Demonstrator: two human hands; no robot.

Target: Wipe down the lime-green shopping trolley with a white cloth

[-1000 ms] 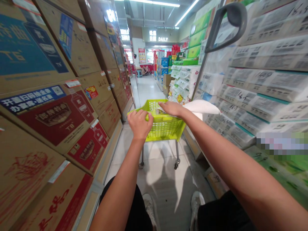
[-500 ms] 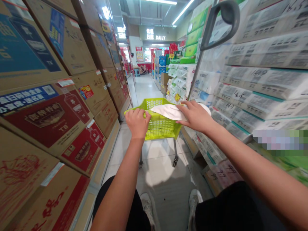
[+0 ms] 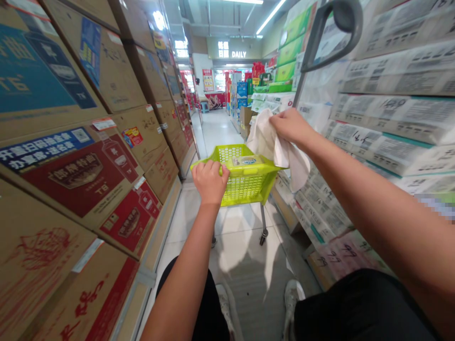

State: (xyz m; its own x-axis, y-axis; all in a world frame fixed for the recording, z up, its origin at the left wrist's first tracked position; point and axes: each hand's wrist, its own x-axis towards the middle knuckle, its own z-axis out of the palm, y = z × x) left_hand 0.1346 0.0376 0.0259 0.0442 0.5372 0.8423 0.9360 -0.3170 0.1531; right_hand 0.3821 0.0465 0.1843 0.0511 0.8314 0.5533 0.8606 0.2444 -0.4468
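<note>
A yellow-green plastic shopping basket cart (image 3: 245,188) on thin metal legs with casters stands in front of me. My left hand (image 3: 210,182) is closed around the left end of its near rim. Above the cart's right corner, my right hand (image 3: 293,124) pinches a white cloth (image 3: 265,135), which hangs in folds on both sides of my fingers. The cloth's lower end dangles beside the cart's right side. A label (image 3: 247,160) shows on the bared middle of the rim. The cart's tall grey handle (image 3: 350,33) rises at the upper right.
Stacked cardboard cartons (image 3: 78,173) line the left side of the aisle. On the right are piled plastic-wrapped packs (image 3: 391,111) with handwritten prices. The tiled floor (image 3: 216,125) runs ahead towards a lit DAILY sign (image 3: 239,55).
My right hand has lifted the white cloth up off the cart's rim, uncovering the label. The cloth went from lying flat to hanging. My left hand keeps its grip on the rim.
</note>
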